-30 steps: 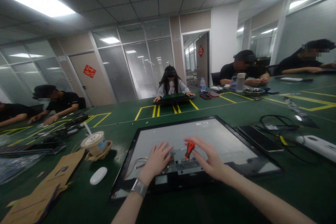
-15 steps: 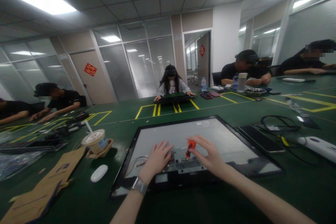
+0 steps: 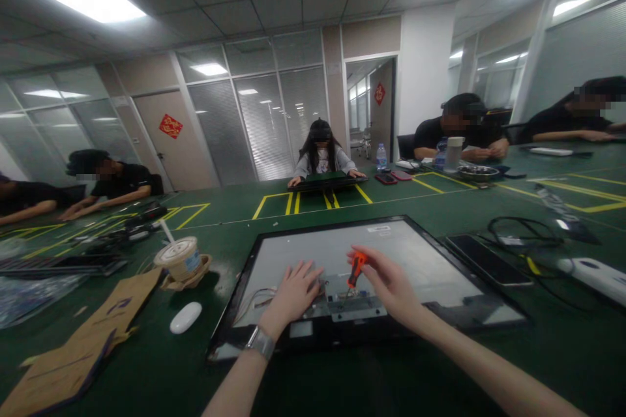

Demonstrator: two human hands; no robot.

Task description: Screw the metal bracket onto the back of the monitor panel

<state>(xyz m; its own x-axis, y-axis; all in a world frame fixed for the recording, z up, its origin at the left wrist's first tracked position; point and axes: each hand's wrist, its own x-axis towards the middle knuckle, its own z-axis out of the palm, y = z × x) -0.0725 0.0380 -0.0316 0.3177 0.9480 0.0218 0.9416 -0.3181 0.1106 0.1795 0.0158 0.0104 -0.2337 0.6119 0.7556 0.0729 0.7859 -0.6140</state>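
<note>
The right hand (image 3: 391, 283) is pinching an orange-and-black screwdriver (image 3: 357, 270), which is pointing down at the metal bracket (image 3: 362, 313); the left hand (image 3: 292, 292), fingers spread, is resting on the display panel (image 3: 391, 244).

The right hand (image 3: 391, 283) hides part of the metal plate (image 3: 359, 314), and the tip of the screwdriver (image 3: 357, 267) is too small to tell what it touches. The picture's right edge cuts off a white device (image 3: 594, 277).

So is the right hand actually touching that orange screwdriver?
Touching. The head view shows the right hand pinching the orange screwdriver near the top of its handle, no gap visible between them.
</note>
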